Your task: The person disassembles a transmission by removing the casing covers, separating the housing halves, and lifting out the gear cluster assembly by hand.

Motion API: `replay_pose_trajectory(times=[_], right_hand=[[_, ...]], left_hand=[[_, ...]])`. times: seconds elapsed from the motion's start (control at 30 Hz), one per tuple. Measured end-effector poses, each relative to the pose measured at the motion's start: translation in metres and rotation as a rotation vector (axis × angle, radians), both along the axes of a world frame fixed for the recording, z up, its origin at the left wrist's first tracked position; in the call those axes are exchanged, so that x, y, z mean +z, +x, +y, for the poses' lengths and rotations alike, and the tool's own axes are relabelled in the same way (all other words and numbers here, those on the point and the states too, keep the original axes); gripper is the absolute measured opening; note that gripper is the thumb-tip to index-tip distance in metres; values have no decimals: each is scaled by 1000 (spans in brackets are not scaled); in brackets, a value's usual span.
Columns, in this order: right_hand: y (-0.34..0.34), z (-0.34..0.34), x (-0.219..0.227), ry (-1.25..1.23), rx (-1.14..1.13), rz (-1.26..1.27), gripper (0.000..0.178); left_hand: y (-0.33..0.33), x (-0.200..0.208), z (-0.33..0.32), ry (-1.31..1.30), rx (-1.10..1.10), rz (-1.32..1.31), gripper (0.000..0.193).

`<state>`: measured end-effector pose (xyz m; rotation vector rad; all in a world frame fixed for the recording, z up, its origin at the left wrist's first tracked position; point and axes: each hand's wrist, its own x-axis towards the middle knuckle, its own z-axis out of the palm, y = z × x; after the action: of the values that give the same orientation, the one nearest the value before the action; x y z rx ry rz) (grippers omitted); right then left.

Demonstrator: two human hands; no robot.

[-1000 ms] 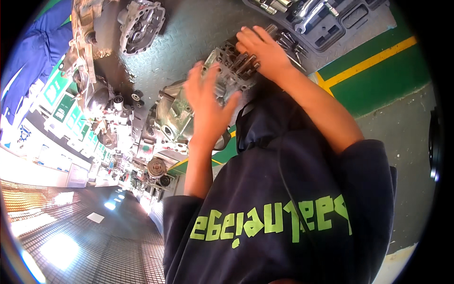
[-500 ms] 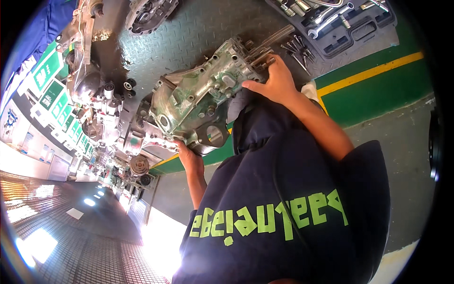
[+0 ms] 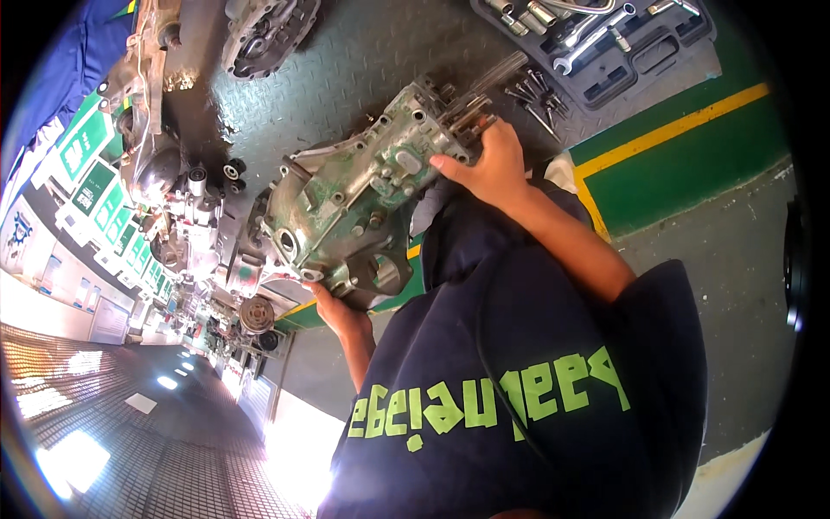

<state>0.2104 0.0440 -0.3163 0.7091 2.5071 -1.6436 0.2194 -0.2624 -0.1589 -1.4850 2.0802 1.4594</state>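
A worn, green-stained metal gearbox housing (image 3: 333, 192) lies slantwise before me at the near edge of the metal-topped bench (image 3: 346, 65). My right hand (image 3: 494, 169) is closed round its narrow end, thumb on the upper face, beside the steel shafts (image 3: 471, 108) that stick out there. At the wide bell end, my left hand (image 3: 344, 322) grips the lower rim with the thumb on top; the housing hides its other fingers. A round opening shows in the flange nearest my body.
Several loose bolts (image 3: 540, 99) lie right of the shafts, beside a grey socket and wrench case (image 3: 635, 56). Another metal housing (image 3: 268, 36) sits at the far side. More gearbox parts (image 3: 194, 208) crowd the bench to the left. A yellow line (image 3: 674, 127) crosses the green floor.
The gearbox housing's wide end has swung slightly down and toward me, and my left hand has moved with it. My right hand keeps its hold at the shaft end. The view has shifted slightly.
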Motion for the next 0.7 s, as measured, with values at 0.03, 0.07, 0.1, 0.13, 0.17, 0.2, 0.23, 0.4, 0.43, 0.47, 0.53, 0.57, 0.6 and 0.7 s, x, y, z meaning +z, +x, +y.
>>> replay_pose_trajectory(times=[0.03, 0.07, 0.1, 0.13, 0.17, 0.2, 0.23, 0.4, 0.43, 0.47, 0.53, 0.57, 0.6, 0.7], right_hand=[[-2, 0, 0, 2, -3, 3, 54], [-2, 0, 3, -61, -25, 36, 53], [-3, 0, 7, -124, -47, 68, 52], [-4, 0, 12, -114, -63, 94, 51], [-5, 1, 15, -113, -63, 98, 51], [-5, 1, 16, -102, -46, 108, 51], [-4, 2, 18, -91, -28, 119, 52], [7, -2, 26, -151, -2, 122, 51], [10, -4, 28, -272, -57, 82, 51], [13, -6, 30, -392, -106, 42, 51], [17, -12, 32, -540, -182, 47, 54], [17, -13, 35, -687, -272, 39, 56], [20, -3, 40, -760, -197, 17, 60], [24, 0, 41, -1225, -449, -4, 66]], left_hand=[[3, 2, -6, 35, -5, -22, 66], [1, 9, 3, 44, 7, -16, 71], [3, 11, 3, 46, 5, -18, 71], [6, 13, 2, 41, 19, -12, 69], [7, 14, 1, 36, 34, -1, 67], [11, 13, -2, 33, 42, 12, 66], [17, 12, -4, 33, 43, 17, 66], [32, 21, 0, -5, 92, 37, 63], [38, 22, -1, -6, 101, 48, 63], [45, 23, -2, 3, 92, 69, 62], [55, 27, 5, -22, 79, 114, 62], [58, 31, 12, -24, 94, 129, 62], [61, 35, 19, -47, 50, 167, 62], [77, 41, 34, -127, 11, 273, 63]])
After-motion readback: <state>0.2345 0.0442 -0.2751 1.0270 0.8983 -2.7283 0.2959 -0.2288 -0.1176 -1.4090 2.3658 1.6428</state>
